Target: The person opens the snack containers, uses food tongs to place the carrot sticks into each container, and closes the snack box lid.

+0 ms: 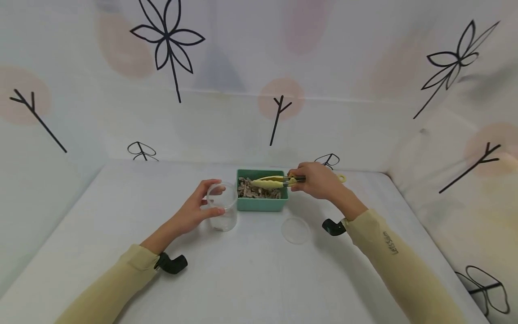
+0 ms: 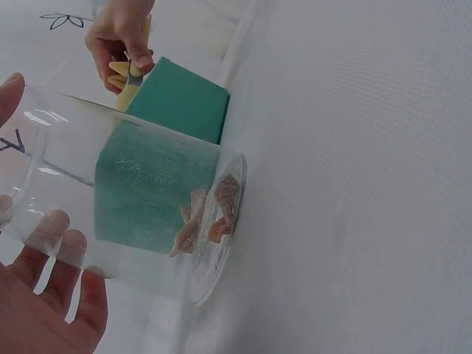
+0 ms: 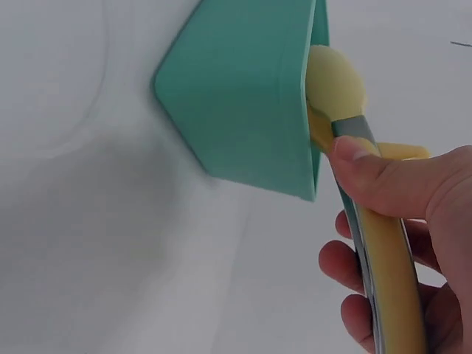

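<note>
My left hand (image 1: 198, 207) holds a clear plastic cup (image 1: 225, 216) upright on the table, thumb and fingers curled round its sides. A few brown dried pieces (image 2: 226, 195) lie at the bottom of the cup in the left wrist view. With my right hand (image 1: 319, 181) I grip yellow tongs (image 1: 269, 182) by their handles. The tongs' heads dip over the rim of a green rectangular box (image 1: 262, 205), above the brown-grey dried pieces (image 1: 255, 192) inside it. In the right wrist view the box wall hides the tips of the tongs.
A clear round lid (image 1: 295, 230) lies on the white table (image 1: 251, 279) in front of the box, to the right. White walls with black plant drawings stand behind and beside the table. Both wrists carry small black cameras (image 1: 171, 263).
</note>
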`<state>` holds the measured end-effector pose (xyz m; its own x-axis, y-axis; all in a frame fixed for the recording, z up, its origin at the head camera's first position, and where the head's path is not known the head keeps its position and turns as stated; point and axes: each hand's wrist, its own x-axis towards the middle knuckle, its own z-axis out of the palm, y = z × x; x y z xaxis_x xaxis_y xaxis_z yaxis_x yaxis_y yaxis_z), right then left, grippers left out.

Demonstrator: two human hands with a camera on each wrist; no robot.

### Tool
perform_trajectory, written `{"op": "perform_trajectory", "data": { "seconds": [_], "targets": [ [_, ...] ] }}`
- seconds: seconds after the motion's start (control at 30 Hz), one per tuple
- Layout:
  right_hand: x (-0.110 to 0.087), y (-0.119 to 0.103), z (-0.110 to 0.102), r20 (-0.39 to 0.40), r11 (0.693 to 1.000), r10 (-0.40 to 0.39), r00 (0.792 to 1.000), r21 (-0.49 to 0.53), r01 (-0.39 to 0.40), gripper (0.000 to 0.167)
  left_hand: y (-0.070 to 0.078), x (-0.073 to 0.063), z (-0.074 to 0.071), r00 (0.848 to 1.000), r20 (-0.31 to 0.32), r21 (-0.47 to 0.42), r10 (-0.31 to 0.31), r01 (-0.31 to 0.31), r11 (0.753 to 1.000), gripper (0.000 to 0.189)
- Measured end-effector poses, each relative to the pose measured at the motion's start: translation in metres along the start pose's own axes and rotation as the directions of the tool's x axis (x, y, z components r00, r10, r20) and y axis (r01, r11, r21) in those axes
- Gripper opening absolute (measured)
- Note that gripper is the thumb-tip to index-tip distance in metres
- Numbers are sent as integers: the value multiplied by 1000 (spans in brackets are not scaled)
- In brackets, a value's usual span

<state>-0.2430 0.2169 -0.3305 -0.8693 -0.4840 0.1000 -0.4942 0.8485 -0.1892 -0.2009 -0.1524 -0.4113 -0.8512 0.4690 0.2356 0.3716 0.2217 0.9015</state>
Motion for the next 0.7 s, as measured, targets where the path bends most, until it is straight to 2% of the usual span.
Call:
{"op": "perform_trajectory", "data": {
  "seconds": [0.17,0.4,0.7],
  "targets": [
    [-6,5,-2,-25,998,9,1000,69,-7,48,0,0,0,1000,-5,-8,4,-4,1000,69],
    [-8,9,-4,-70,986,28,997,166,-16,43,1,0,2,1000,-12,-8,17,-17,1000,70],
    [-11,13,-6,-69,950,47,996,313,-23,37,2,1,3,999,-35,-44,33,-34,998,71]
  ]
}}
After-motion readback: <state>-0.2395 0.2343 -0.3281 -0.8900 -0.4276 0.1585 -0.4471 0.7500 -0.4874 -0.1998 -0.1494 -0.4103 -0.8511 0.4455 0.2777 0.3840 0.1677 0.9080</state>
